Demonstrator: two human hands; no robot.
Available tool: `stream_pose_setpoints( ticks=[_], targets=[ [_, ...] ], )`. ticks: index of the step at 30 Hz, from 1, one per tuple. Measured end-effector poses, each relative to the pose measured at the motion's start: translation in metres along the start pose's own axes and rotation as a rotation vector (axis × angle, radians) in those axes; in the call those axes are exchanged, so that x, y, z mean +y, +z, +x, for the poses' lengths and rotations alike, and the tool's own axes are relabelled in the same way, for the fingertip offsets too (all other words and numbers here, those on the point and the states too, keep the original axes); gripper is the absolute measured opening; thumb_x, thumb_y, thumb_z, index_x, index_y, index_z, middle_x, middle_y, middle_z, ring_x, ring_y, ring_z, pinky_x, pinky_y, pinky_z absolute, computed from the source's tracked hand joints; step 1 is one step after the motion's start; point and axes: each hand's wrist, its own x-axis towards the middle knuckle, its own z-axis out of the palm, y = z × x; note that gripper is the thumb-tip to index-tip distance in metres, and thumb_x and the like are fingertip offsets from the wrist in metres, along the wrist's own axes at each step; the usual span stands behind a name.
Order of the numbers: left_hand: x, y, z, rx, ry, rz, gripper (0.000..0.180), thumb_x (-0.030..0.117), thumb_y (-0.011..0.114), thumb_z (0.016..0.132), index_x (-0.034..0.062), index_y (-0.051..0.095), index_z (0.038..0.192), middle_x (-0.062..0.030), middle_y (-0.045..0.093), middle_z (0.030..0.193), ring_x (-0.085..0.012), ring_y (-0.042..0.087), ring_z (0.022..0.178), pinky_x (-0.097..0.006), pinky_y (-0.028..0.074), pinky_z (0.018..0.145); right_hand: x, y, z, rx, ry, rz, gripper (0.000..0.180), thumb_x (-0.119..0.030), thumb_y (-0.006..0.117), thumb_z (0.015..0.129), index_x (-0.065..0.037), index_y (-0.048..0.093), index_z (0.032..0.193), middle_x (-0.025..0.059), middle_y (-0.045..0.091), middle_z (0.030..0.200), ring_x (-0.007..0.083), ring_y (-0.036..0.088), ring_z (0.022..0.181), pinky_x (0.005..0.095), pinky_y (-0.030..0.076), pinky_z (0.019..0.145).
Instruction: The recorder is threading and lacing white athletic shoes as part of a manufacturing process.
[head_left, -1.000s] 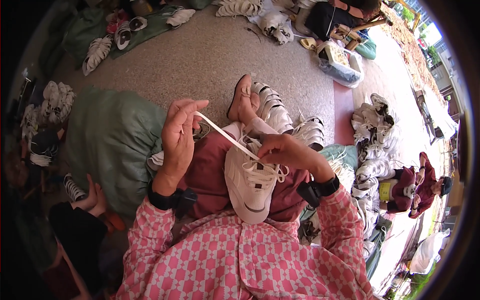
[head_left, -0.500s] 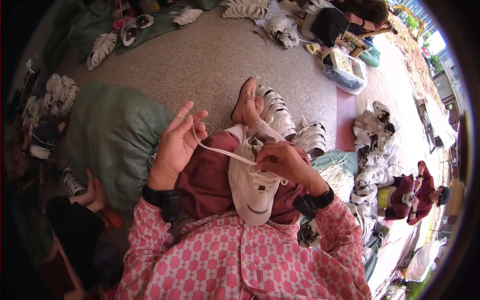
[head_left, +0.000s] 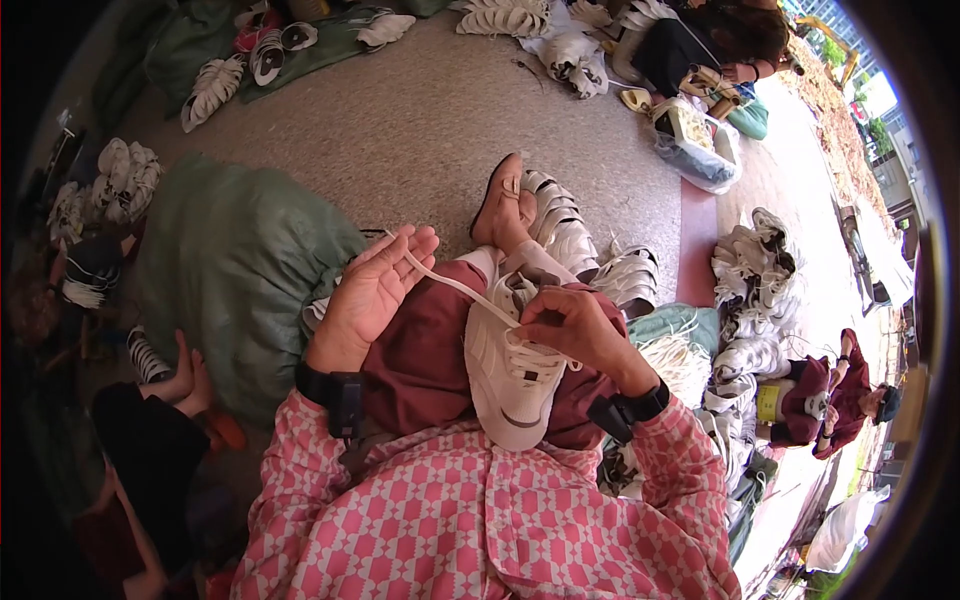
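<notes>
A white sneaker (head_left: 508, 385) rests across my lap, toe toward my body, with lace crossing part of its eyelets. One long end of the flat white shoelace (head_left: 452, 284) runs taut from the shoe up to the left. My left hand (head_left: 378, 290) has that end caught at its fingers, palm turned up and fingers fairly straight. Over the shoe's opening, my right hand (head_left: 575, 325) pinches the lace close to the eyelets, thumb and forefinger together. The right fingers cover part of the lacing.
A bulging green sack (head_left: 235, 270) stands at my left. Stacked white shoe uppers (head_left: 560, 225) lie beyond my foot, and more shoe pieces (head_left: 755, 265) are heaped at right beside a bundle of laces (head_left: 680, 360). A plastic-lined basket (head_left: 697, 150) stands farther off. Other people sit nearby.
My left hand has moved slightly right and down, its fingers closer together, and the lace loop around them no longer shows. The right hand still pinches at the eyelets.
</notes>
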Motion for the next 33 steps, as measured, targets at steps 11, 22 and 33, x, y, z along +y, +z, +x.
stream_pose_setpoints(
  ticks=[11, 22, 33],
  targets=[
    [-0.003, -0.005, 0.005, 0.108, -0.009, 0.096, 0.035, 0.013, 0.053, 0.100, 0.0011, 0.049, 0.132, -0.0115, 0.063, 0.119, -0.0220, 0.060, 0.115, -0.037, 0.048, 0.104, 0.003, -0.001, 0.000, -0.012, -0.075, -0.055, 0.016, -0.011, 0.076, 0.083, -0.001, 0.064, 0.089, 0.0017, 0.062, 0.086, 0.0106, 0.057, 0.076, 0.0265, 0.047, 0.069],
    [-0.023, 0.017, -0.006, -0.122, -0.193, 0.579, 0.021, 0.019, 0.058, 0.098, -0.0003, 0.065, 0.103, -0.0034, 0.064, 0.072, -0.0049, 0.048, 0.052, -0.018, 0.035, 0.045, -0.014, 0.002, 0.009, 0.053, 0.295, 0.057, 0.012, -0.011, 0.067, 0.086, 0.001, 0.066, 0.090, 0.0018, 0.059, 0.080, 0.0113, 0.057, 0.068, 0.0279, 0.047, 0.061],
    [-0.059, 0.033, -0.004, -0.348, -0.028, 1.141, 0.024, 0.017, 0.053, 0.095, -0.0008, 0.066, 0.086, -0.0035, 0.063, 0.072, -0.0111, 0.057, 0.067, -0.028, 0.046, 0.063, 0.020, -0.014, 0.024, -0.001, -0.168, -0.183, 0.022, -0.006, 0.076, 0.075, -0.003, 0.072, 0.097, 0.0044, 0.057, 0.090, 0.0157, 0.058, 0.082, 0.0282, 0.048, 0.074]
  ],
)
